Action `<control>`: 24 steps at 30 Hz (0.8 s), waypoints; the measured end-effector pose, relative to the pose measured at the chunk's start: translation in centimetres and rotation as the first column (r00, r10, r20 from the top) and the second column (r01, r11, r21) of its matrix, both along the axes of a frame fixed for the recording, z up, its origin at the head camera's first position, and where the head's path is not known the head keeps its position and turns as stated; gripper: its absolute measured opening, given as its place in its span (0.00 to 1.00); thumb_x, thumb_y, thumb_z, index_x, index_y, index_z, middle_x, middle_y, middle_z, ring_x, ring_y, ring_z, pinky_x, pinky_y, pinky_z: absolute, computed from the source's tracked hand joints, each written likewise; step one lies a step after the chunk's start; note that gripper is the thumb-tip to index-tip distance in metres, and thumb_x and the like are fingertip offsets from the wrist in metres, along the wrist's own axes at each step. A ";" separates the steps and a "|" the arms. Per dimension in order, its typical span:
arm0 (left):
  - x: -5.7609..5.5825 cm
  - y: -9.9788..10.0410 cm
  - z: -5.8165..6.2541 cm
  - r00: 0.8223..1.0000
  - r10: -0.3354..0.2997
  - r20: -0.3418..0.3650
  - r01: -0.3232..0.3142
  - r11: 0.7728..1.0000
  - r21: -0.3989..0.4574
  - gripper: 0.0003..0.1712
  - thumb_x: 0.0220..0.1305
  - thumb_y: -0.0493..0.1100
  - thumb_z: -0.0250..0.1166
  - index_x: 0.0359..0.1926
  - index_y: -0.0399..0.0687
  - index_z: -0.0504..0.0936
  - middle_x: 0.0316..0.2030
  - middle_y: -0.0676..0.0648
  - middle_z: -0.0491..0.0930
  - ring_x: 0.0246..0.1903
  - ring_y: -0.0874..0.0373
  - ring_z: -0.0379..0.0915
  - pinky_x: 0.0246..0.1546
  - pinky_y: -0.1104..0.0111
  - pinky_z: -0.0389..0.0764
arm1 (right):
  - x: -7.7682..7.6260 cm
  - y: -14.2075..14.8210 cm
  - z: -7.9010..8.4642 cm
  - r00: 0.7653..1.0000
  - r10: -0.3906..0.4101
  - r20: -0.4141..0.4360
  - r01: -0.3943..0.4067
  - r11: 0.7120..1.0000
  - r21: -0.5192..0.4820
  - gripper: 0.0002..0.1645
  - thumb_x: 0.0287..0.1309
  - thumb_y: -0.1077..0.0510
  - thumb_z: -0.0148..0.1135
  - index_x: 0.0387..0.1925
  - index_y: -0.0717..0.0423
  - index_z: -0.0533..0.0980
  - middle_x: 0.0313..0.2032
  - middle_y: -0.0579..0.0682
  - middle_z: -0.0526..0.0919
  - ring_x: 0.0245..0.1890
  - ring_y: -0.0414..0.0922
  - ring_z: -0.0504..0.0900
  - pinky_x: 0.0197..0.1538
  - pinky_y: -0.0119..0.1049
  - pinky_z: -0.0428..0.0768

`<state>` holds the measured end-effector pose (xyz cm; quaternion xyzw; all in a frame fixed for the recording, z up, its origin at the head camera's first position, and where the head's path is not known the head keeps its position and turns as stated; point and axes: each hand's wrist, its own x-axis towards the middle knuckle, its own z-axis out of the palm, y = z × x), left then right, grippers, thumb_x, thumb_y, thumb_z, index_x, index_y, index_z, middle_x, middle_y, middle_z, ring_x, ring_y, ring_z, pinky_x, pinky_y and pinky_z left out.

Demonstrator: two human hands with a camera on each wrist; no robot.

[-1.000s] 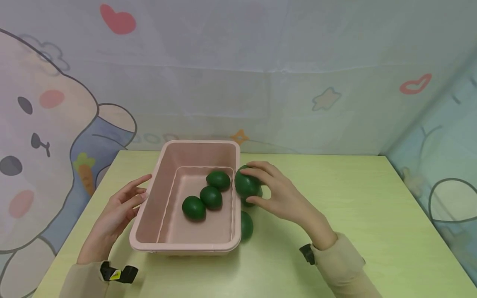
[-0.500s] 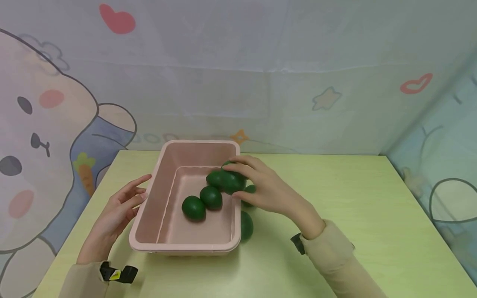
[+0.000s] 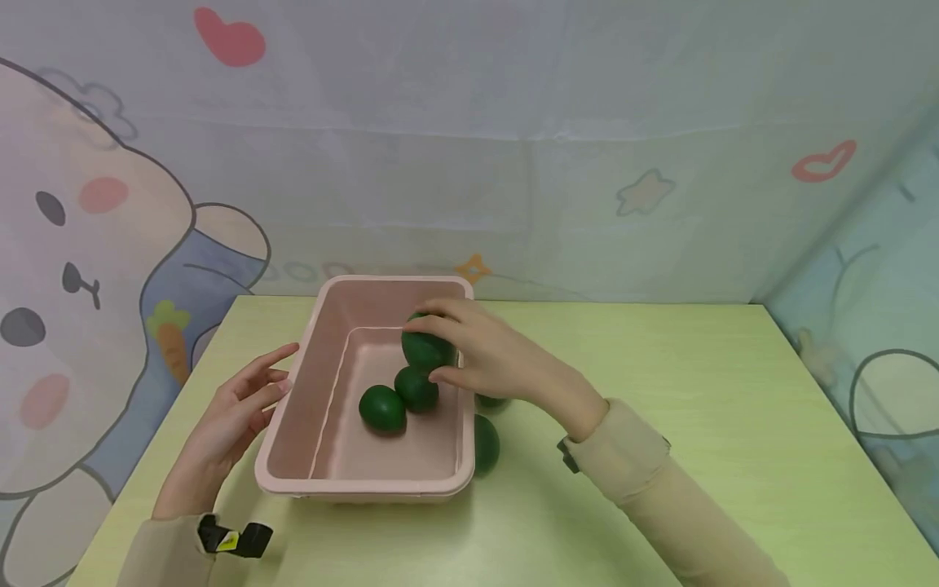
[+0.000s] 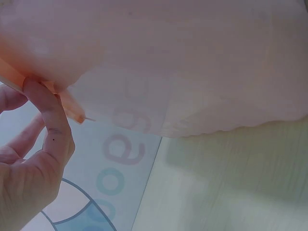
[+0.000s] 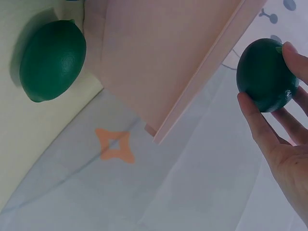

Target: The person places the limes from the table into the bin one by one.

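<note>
A pink plastic bin [image 3: 367, 487] stands on the table with two green limes visible inside, a near lime [image 3: 382, 408] and a middle lime [image 3: 416, 389]. Over its right side reaches my right hand [image 3: 487, 346], thumb and fingers holding another lime [image 5: 266, 75] above the bin floor. This held lime covers the far spot inside the bin in the head view. My left hand [image 3: 233, 420] lies along the bin's left side, fingers relaxed and touching the outside of the rim [image 4: 72, 108]. Beside the bin's right wall, a lime [image 3: 485, 446] sits partly hidden on the table.
A further lime [image 3: 491, 402] is mostly covered by my right hand and the bin wall. The light yellow-green table [image 3: 660, 383] meets a printed cloth backdrop [image 3: 572, 204] at its far edge.
My right hand has carried its lime leftward from beside the bin, across the right rim, to above the bin's inside. My left hand and the bin stay put.
</note>
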<state>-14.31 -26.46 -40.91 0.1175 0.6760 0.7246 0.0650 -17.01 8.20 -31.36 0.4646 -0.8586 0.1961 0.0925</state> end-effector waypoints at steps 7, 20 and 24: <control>0.0 0.0 0.0 1.000 0.001 0.006 -0.001 1.000 0.003 0.29 0.70 0.33 0.53 0.70 0.51 0.65 0.41 0.54 0.75 0.38 0.66 0.80 0.38 0.73 0.83 | -1.1 -1.1 0.3 0.999 -0.004 0.041 0.001 0.997 0.076 0.33 0.54 0.53 0.70 0.61 0.54 0.72 0.60 0.52 0.72 0.62 0.48 0.70 0.66 0.40 0.70; 0.1 0.1 0.1 1.000 0.002 0.013 -0.002 1.000 0.004 0.29 0.70 0.33 0.53 0.70 0.51 0.64 0.42 0.54 0.75 0.38 0.66 0.80 0.38 0.73 0.83 | -3.4 -3.1 -0.1 0.997 -0.022 0.079 0.003 0.972 0.237 0.33 0.57 0.53 0.68 0.64 0.51 0.69 0.63 0.51 0.69 0.65 0.49 0.68 0.68 0.40 0.67; 0.2 0.2 0.1 1.000 -0.003 0.009 0.003 1.000 0.010 0.29 0.70 0.33 0.52 0.70 0.51 0.64 0.42 0.54 0.75 0.38 0.66 0.80 0.38 0.73 0.83 | -3.8 -3.7 -0.1 0.998 0.002 0.067 -0.021 0.961 0.277 0.34 0.57 0.55 0.67 0.64 0.52 0.68 0.63 0.52 0.69 0.64 0.50 0.69 0.69 0.41 0.66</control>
